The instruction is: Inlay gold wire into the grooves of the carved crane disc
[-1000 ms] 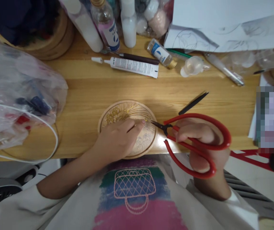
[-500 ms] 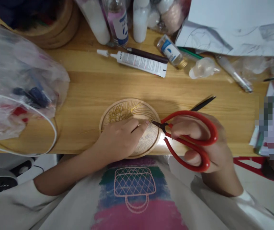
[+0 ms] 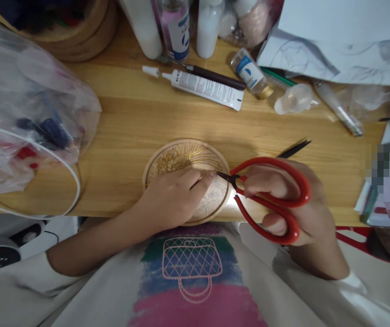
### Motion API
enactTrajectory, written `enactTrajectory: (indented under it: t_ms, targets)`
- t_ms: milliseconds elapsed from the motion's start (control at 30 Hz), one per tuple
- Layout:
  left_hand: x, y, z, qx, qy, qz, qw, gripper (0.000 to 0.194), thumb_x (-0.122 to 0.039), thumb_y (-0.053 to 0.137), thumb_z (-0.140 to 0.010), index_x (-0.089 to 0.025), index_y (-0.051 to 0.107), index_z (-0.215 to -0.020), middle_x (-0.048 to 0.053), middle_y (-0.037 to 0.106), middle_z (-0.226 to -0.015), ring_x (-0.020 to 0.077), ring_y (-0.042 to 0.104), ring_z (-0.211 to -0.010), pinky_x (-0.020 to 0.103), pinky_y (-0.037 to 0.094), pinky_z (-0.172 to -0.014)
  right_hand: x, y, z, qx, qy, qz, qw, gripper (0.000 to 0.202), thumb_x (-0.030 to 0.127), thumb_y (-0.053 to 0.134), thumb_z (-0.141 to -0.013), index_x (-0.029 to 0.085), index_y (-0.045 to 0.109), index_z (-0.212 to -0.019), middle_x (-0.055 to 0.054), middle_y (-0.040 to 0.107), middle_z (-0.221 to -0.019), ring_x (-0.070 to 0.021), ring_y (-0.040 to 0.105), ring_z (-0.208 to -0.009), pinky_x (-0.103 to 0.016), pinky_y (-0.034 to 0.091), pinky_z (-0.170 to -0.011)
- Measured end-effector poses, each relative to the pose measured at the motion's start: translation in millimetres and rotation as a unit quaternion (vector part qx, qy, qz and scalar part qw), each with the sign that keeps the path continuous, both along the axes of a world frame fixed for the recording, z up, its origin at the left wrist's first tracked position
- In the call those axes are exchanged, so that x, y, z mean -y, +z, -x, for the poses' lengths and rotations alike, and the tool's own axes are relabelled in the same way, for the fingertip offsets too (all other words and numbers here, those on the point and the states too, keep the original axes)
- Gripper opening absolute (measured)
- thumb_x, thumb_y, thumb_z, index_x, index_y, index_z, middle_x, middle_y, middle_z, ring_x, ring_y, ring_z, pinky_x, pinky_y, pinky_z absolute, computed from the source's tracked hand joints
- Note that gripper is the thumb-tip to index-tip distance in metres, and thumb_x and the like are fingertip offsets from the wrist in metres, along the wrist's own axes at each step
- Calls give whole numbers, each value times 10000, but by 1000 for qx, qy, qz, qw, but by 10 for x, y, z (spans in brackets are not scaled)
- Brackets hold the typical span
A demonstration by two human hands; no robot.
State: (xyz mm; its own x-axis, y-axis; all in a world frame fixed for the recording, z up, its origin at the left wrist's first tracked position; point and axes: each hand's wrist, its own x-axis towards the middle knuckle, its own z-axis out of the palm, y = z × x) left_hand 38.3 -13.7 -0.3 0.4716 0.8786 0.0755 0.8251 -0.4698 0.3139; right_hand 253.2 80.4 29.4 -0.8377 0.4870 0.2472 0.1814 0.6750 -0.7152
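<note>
A round wooden plate (image 3: 204,211) printed with fine curved lines lies at the table's front edge. Gold thread (image 3: 171,159) covers part of its upper left. My left hand (image 3: 172,195) rests on the plate, finger and thumb pinched at its right side, where a bit of gold thread shows at the fingertips. In my right hand (image 3: 312,209) are red-handled scissors (image 3: 266,159), fingers through the loops. Their dark blades point left, the tips right at my left fingertips and nearly together. Behind my right hand sticks out a black, tweezers-like tool (image 3: 295,148); whether I hold it is hidden.
Across the back lie a white glue tube (image 3: 207,90), a dark-handled tool (image 3: 215,77), a small bottle (image 3: 251,75) and drawn-on paper (image 3: 304,59). A plastic bag (image 3: 38,104) and white cable (image 3: 74,181) are at left, a wooden container (image 3: 89,43) behind.
The view has shifted slightly, so the things on the table appear a little further right. Both hands, the scissors and the plate keep nearly the same positions to each other.
</note>
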Motion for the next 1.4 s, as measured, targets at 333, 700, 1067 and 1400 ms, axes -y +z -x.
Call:
enactTrajectory:
  t_ms: [333, 700, 1067, 1400]
  targets:
    - [-14, 25, -15, -7, 3, 22, 1000, 370, -112, 327, -981, -150, 636, -1182, 60, 706, -855, 183, 672, -739, 291, 523, -583, -127, 46, 83, -6, 34, -7, 999, 313, 415, 403, -1015, 263, 557, -788, 3, 603, -630, -162, 560, -559, -325, 420, -531]
    - [-33, 25, -17, -13, 7, 14, 1000, 328, -110, 352, -984, -136, 622, -1169, 53, 717, -903, 172, 684, -782, 277, 507, -603, -65, -21, 77, -13, -41, -18, 999, 225, 253, 482, -980, 244, 561, -769, 25, 582, -607, -131, 544, -541, -265, 418, -507]
    - [94, 342, 57, 23, 69, -193, 979, 190, -150, 617, -919, -190, 644, -1102, 47, 727, -1085, 212, 647, -1055, 370, 531, -888, 27, 30, 50, -102, -101, -25, 989, 233, 289, 505, -980, 231, 581, -767, 16, 593, -636, -134, 574, -561, -275, 440, -519]
    - [-20, 231, -88, 439, 230, 141, 857, 146, -256, 611, -910, -207, 721, -993, 34, 773, -978, 173, 718, -881, 305, 581, -806, 228, 339, 136, -125, -115, -148, 974, 248, 230, 402, -1001, 222, 550, -802, 6, 593, -660, -140, 574, -588, -280, 468, -551]
